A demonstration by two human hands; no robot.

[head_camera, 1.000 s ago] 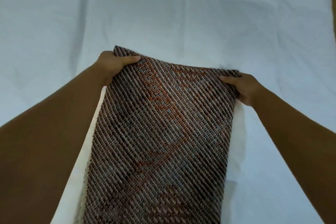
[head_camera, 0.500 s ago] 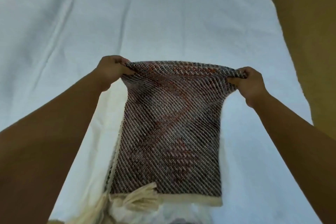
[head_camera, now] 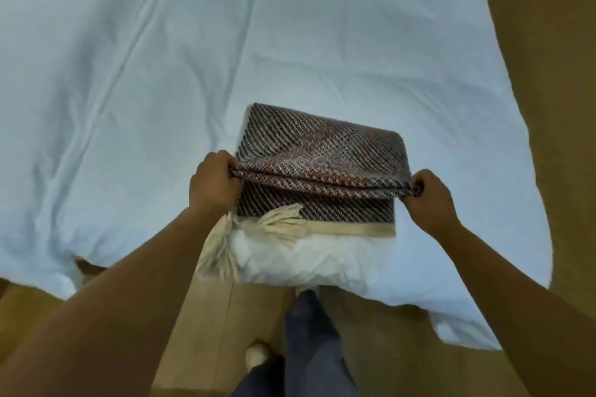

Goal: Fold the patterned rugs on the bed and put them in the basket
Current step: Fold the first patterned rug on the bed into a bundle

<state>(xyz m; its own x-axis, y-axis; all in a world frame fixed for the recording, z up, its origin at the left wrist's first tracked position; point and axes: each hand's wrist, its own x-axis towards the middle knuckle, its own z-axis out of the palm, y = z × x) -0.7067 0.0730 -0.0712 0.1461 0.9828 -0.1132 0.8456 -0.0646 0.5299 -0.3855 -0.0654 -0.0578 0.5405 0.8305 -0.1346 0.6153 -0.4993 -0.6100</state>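
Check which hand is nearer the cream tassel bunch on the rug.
Left. The left hand sits just above the cream tassel bunch, nearly touching; the right hand grips the rug at its opposite end.

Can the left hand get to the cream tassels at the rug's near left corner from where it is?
Probably yes. The left hand grips the patterned rug at its folded edge, and the tassels hang directly below it at the bed edge with nothing between. It would have to let go of the fold first.
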